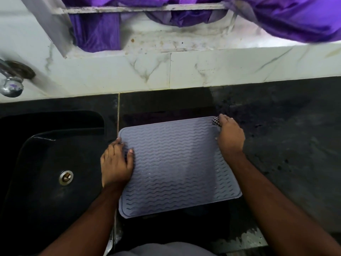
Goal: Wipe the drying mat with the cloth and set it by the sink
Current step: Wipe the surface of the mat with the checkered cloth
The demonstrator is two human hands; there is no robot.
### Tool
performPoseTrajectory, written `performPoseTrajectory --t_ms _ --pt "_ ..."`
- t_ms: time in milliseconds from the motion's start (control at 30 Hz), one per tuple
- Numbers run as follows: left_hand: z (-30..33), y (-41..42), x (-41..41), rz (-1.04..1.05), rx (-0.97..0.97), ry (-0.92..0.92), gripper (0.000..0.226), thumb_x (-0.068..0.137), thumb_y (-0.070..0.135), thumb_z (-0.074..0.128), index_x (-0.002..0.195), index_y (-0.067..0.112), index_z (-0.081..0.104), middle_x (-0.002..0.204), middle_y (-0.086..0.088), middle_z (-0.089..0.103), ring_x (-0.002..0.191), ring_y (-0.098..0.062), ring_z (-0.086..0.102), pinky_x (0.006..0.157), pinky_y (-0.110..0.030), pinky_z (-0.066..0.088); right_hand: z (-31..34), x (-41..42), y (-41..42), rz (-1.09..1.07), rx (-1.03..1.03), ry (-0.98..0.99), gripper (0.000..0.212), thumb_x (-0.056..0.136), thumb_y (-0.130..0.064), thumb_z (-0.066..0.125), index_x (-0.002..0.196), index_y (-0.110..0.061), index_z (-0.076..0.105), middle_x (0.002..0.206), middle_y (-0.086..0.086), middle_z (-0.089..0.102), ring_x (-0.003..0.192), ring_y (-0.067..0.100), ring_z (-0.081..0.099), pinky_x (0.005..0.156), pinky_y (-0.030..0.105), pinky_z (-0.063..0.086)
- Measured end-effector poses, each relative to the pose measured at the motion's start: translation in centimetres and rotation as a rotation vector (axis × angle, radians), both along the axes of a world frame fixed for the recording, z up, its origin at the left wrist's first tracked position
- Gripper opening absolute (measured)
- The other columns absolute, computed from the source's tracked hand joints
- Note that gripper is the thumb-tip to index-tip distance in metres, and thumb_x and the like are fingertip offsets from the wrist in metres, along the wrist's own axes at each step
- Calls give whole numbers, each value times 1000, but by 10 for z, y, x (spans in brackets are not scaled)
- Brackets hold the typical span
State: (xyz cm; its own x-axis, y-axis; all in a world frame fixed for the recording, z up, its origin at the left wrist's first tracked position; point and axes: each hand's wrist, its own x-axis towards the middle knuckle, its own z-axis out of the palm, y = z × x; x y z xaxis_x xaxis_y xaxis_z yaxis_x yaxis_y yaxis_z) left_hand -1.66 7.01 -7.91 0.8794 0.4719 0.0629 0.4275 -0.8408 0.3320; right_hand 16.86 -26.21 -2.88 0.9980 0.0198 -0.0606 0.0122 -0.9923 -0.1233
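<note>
Grey drying mat [177, 167] flat on dark worktop [286, 145] beside sink [46, 154].
Pinned by flat left hand [116, 165]; checked cloth [215, 121] gripped in right hand [230, 135].

mat [177, 163] – grey, wavy-ribbed, flat beside sink | cloth [215, 121] – checkered, far-right corner

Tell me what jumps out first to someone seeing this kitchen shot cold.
A grey wavy-ribbed drying mat lies on the dark counter right of the black sink. The left hand presses its left edge; the right hand holds a checked cloth at its far right corner. Purple fabric hangs above.
</note>
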Motion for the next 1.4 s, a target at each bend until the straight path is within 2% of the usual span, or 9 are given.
performPoseTrajectory --t_ms 167,367,500,600,667,800,967,1200,1400 --pt "0 -1 1 -3 -2 9 54 98 50 41 132 10 55 140 -7 54 127 -27 50 107 -47 36 -6 -12 38 -16 -38 42 48 98 -6 41 146 -6 40 144 16 52 129 31 52 105 43 42" --pt "3 0 2 -11 -26 17 51 98 49 42 127 11 57 144 -8 51 128 -28 50 108 -49 35 7 -37 110 169 -29 49 55 97 -7 51 149 -6 35 146 18 50 132 30 50 110 41 42" --pt "1 2 1 -8 -41 4 49 97 50 43 125 13 59 146 -5 50 130 -26 49 108 -49 35 14 -46 120 189 334 172 51 93 -4 55 138 -27 52 124 5 67 112 27 64 95 44 54" --pt "0 3 1 -12 -50 -2 47 97 49 45 125 14 59 146 -4 50 129 -25 50 109 -50 35 14 -34 89 -1 480 -6 56 92 -3 56 142 -28 50 124 0 66 106 20 65 90 42 58" --pt "0 3 2 -9 -52 9 48 97 49 44 126 13 59 146 -5 51 129 -26 50 109 -50 35 10 -23 64 -68 387 -130 56 92 -3 53 145 -20 48 131 6 63 111 26 64 95 44 55" --pt "-1 2 2 2 -49 14 50 97 49 43 127 12 59 146 -6 51 129 -27 50 108 -49 35 -10 -19 61 -89 62 -14 61 93 -11 54 151 -8 36 155 12 42 145 26 36 119 45 30" --pt "1 1 3 2 -38 14 47 98 47 45 124 11 60 142 -8 53 128 -29 51 107 -51 36 -9 -42 112 42 0 38 61 98 -15 51 154 -4 29 158 16 36 149 29 30 123 44 21" --pt "3 1 2 9 -39 31 50 98 49 43 129 13 58 148 -6 49 131 -27 47 109 -50 34 4 -75 172 431 316 75 50 98 -6 44 147 -18 47 151 4 49 146 21 35 120 38 20" --pt "0 4 3 7 -48 39 47 98 49 44 129 15 57 147 -6 50 132 -27 47 109 -50 34 -9 -71 153 723 81 76 55 100 -13 49 150 -32 41 157 -9 42 148 20 29 119 42 19"
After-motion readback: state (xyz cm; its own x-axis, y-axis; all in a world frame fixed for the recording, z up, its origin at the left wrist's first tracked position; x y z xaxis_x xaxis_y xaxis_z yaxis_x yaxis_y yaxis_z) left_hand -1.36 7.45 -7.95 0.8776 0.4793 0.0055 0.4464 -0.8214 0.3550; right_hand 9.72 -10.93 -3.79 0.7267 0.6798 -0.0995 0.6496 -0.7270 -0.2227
